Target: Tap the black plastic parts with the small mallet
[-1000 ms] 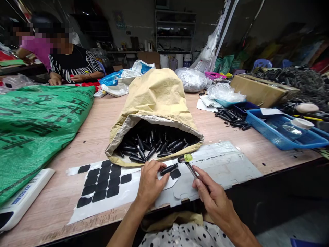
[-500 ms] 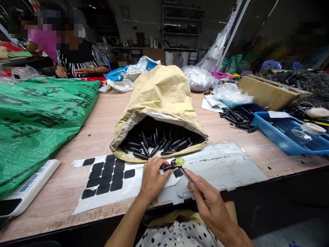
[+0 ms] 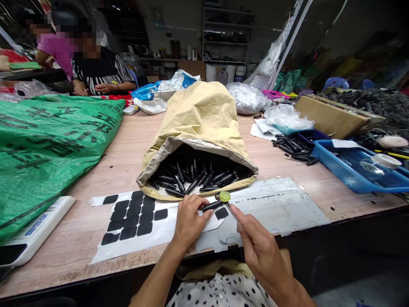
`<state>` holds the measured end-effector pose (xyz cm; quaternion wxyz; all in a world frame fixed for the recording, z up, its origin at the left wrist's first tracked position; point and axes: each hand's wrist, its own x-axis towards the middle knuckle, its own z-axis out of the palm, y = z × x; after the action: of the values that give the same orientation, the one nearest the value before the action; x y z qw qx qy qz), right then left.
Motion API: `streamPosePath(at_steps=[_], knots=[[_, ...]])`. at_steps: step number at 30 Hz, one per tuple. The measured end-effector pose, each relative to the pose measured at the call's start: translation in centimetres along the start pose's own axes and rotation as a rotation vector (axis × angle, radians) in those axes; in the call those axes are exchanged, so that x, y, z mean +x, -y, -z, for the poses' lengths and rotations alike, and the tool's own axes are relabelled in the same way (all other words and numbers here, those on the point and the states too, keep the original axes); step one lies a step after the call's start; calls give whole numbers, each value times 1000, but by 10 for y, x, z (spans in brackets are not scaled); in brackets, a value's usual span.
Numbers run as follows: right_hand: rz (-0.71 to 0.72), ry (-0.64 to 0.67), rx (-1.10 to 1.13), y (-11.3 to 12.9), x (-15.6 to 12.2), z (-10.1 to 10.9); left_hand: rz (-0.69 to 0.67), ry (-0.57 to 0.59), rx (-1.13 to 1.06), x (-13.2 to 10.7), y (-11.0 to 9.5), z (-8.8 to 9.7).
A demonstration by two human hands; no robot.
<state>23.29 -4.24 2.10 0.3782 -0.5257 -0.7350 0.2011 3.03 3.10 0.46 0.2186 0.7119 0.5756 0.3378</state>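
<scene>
My left hand (image 3: 188,221) rests on the white backing sheet (image 3: 150,236) and pinches a black tapered plastic part (image 3: 211,206). My right hand (image 3: 255,245) is closed on a small hammer (image 3: 227,204) with a yellow-green head, which sits right at the outer end of that part. Just beyond both hands lies a tan paper sack (image 3: 200,128) on its side, mouth toward me, holding several similar black parts (image 3: 191,179). Black rounded square stickers (image 3: 132,217) cover the left half of the backing sheet.
A green woven sack (image 3: 47,145) fills the table's left side, with a white scale (image 3: 28,234) by it. A grey plastic sheet (image 3: 281,204) lies right of my hands. Blue trays (image 3: 351,170), loose black parts (image 3: 292,149) and a cardboard box (image 3: 335,113) stand at right. A seated person (image 3: 96,72) works far left.
The hammer head moved from beside the black part onto its end and has lifted slightly. My left hand kept its pinch on the part. The view shifted a little.
</scene>
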Motion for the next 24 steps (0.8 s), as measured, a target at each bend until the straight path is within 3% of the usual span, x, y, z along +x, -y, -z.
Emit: streamPosePath(at_steps=[4,9,13,18,24], knots=[[-27,55,-35,-5,0,-2,-8,-4,8,0,1,-1],[-8,-85,-74,-14,7,13,-20,4,16,-1,1,0],[-88,-210,-333,-37,13,36,-15,19,28,-1,2,0],[-140,-231,-805,-78,17,56,-25,43,22,-1,4,2],[-179,-300,-897,-101,19,48,-38,48,28,-2,3,3]])
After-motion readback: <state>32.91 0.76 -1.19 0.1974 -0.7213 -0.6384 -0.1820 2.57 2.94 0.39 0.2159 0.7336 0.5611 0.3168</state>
